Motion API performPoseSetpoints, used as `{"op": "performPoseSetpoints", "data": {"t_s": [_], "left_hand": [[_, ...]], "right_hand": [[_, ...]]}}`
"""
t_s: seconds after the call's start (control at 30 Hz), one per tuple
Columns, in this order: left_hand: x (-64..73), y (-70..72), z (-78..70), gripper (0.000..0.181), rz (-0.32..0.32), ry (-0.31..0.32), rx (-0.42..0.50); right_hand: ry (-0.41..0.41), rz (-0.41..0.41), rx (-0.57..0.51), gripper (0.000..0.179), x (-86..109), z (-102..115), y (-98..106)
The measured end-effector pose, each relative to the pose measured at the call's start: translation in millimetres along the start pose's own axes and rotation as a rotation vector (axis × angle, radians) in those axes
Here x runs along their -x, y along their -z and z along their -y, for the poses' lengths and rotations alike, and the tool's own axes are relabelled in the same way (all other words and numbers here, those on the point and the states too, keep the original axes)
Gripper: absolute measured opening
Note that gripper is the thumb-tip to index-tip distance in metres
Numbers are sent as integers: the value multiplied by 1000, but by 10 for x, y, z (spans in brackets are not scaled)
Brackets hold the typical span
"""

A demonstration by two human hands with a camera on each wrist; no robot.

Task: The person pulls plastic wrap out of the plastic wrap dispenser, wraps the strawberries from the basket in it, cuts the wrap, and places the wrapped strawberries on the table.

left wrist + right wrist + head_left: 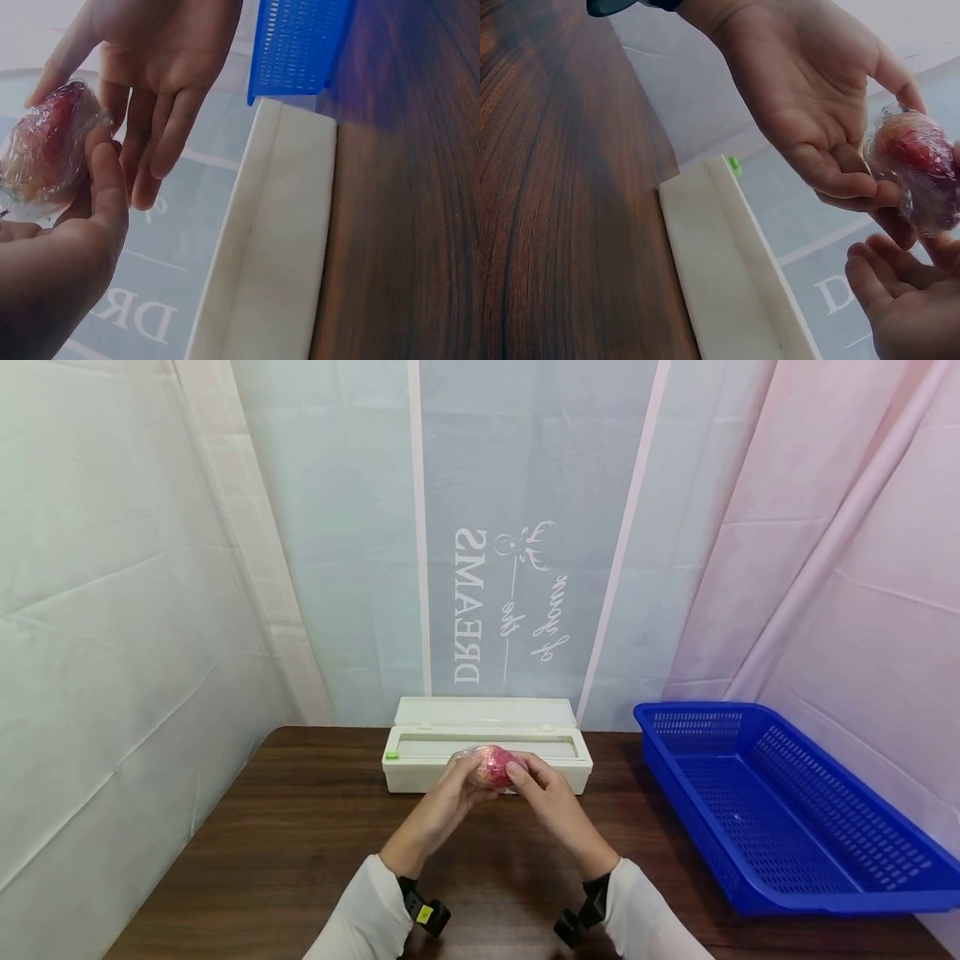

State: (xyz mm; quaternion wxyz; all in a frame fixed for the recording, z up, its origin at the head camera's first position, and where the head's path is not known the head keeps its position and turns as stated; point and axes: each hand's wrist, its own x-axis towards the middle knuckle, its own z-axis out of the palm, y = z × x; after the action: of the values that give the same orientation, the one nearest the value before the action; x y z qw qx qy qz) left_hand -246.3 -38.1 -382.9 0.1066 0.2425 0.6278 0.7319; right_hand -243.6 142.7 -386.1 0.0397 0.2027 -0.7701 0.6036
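A red and yellow fruit, apple-like [492,767], is wrapped in crinkled clear plastic film and held up between both hands, in front of the cling film dispenser [487,774]. My left hand [444,810] grips it from the left side, thumb on top and fingers beneath. From the right, my right hand [557,806] pinches it, with the thumb on its near face. Loose film edges stick out around the wrapped fruit [46,146] in the left wrist view. The white dispenser's lid [483,712] stands raised at the back, and a green tab [392,755] sits at its left end.
A blue plastic basket [731,852] with perforated walls stands on the right of the dark wooden table [300,843]. Pale cloth curtains [337,527] enclose the back and both sides. Black wrist cameras [429,913] sit on both wrists.
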Motion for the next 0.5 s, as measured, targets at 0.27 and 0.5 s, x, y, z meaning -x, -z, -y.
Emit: {"op": "performPoseSetpoints", "data": {"t_s": [0.27, 0.5], "left_hand": [[29, 74, -31, 50, -142, 33, -191], [5, 112, -74, 40, -129, 1, -204]], "right_hand": [[-14, 25, 7, 35, -12, -37, -3], [-6, 103, -166, 46, -16, -79, 26]]}}
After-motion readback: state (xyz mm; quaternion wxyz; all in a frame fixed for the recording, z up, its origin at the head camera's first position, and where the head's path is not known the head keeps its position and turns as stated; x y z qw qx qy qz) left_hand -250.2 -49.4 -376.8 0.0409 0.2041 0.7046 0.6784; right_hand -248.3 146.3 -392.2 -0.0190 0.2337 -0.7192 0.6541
